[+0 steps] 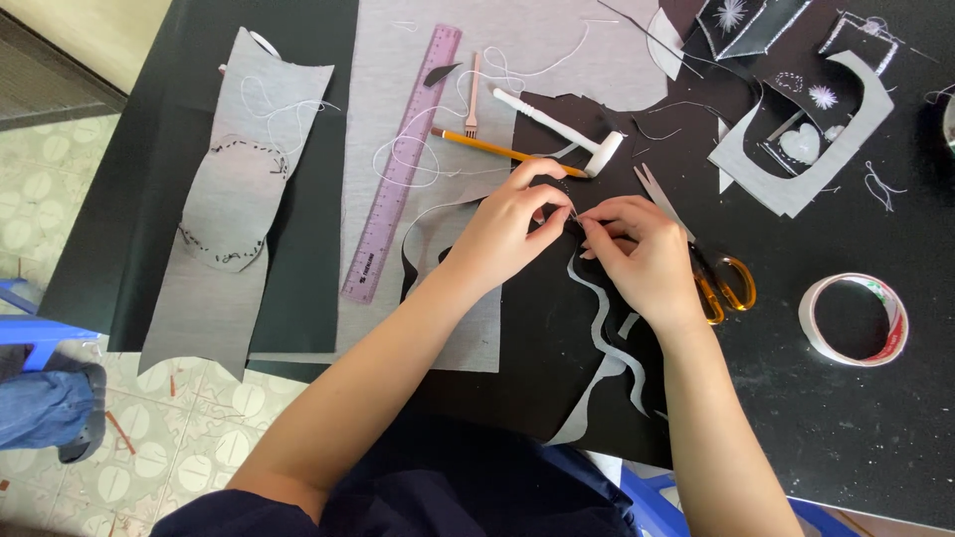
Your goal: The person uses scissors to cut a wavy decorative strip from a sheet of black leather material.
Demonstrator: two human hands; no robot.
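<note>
1 black cloth (557, 338), mid table, long axis toward the near edge | left hand (512, 227), right hand (642, 254): fingers pinched on it | 1 ruler (403, 164) | 1 pencil (507, 152) | 1 scissors (711, 273) | 1 tape roll (856, 318)

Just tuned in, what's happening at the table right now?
A person is hand-sewing at a black table. The left hand and right hand meet over a piece of black fabric, fingers pinched together at a white thread; any needle is too small to see. Orange-handled scissors lie just beyond the right hand, partly under it. A pencil, white mallet and purple ruler lie above the hands, a tape roll to the right.
</note>
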